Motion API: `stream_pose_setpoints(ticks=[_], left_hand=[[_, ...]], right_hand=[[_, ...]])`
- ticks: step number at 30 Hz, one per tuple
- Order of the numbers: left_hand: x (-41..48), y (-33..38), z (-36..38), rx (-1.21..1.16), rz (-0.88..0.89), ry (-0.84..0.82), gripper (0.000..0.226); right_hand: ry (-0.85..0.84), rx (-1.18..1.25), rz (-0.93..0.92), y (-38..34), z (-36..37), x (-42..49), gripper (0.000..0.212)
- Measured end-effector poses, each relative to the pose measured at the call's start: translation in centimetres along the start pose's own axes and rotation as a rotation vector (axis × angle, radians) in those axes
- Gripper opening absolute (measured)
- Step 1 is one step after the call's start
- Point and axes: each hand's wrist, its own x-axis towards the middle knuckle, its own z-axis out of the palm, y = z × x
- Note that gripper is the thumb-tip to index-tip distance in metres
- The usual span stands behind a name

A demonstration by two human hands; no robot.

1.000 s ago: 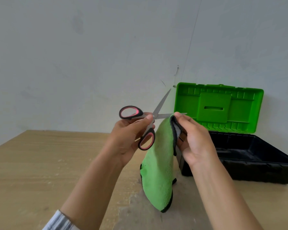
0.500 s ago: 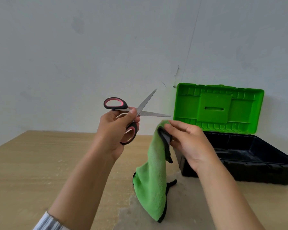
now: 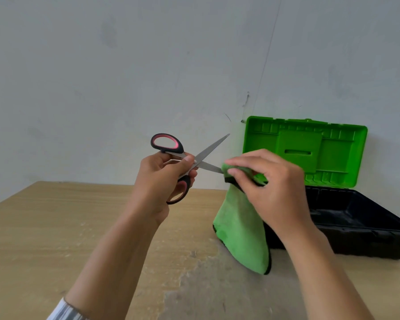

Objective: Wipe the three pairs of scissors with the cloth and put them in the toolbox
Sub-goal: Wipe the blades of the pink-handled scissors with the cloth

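Observation:
My left hand grips a pair of scissors with black and pink handles, held up above the table with the blades spread apart. My right hand pinches the green cloth around the tip of the lower blade; the rest of the cloth hangs down toward the table. Behind my right hand stands the toolbox, black tray with its green lid upright and open. No other scissors are in view.
A wooden table with a worn grey patch near its middle carries the toolbox at the right. A plain grey wall rises right behind the table and the box.
My right hand rose with the cloth and closed it over the lower blade's tip. My left hand and the scissors stayed almost in place.

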Motion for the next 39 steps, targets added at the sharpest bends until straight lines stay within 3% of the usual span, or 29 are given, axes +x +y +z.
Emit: stream_pose_setpoints(ticks=[17,23,26,28,34,39], left_hand=[[0.1,0.0,-0.4,-0.076,-0.027,0.057,0.006],[0.1,0.0,-0.7,0.031,-0.007,-0.026,0.011],[0.1,0.1,-0.8,0.062,-0.014,-0.087,0.014],[-0.1,0.1,-0.6,0.073,-0.021,-0.123,0.014],[-0.4,-0.3,0.1,0.101,-0.020,-0.168,0.011],[-0.5,-0.4,0.4,0.146,0.004,-0.180,0.009]], right_hand=[[-0.050,0.014,0.022,1.7,0.5,-1.0,0.013],[-0.247,0.109,0.411,3.3,-2.4,-0.8,0.013],[-0.185,0.442,0.655,3.5,-4.1,-0.3,0.011],[-0.176,0.589,0.709,2.9,-4.5,0.0,0.012],[-0.275,0.612,0.638,0.8,-4.1,0.7,0.022],[-0.339,0.611,0.591,-0.3,-3.0,0.8,0.006]])
